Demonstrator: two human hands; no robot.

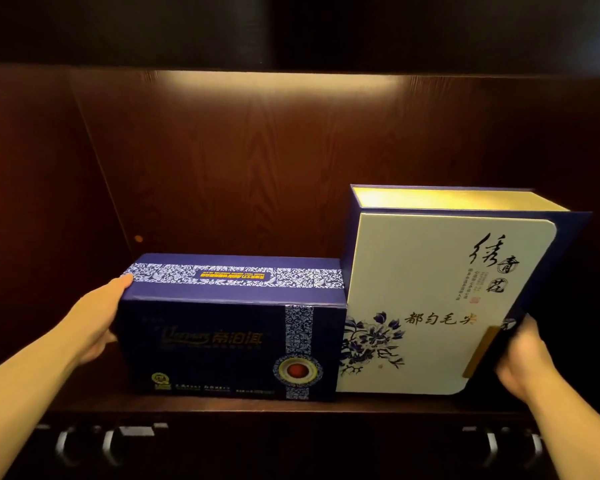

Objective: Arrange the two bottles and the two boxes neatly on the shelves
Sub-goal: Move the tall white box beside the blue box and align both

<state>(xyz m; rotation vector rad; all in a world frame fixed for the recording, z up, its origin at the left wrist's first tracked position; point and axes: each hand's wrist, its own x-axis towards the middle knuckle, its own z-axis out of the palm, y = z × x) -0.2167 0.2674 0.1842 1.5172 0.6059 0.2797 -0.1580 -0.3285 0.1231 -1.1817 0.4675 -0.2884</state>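
Two hands, left (96, 320) and right (522, 358), flanking touching boxes (229, 341).

left hand (96, 320) on blue box (229, 337) | right hand (523, 362) on white box (430, 306) | shelf (257, 407)

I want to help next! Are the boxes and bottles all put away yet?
Partly. Both boxes stand side by side on the wooden shelf: the dark blue box and the taller white floral box. The left hand and right hand press their outer ends, squaring them up. No bottles are in view, so those seem left to do.
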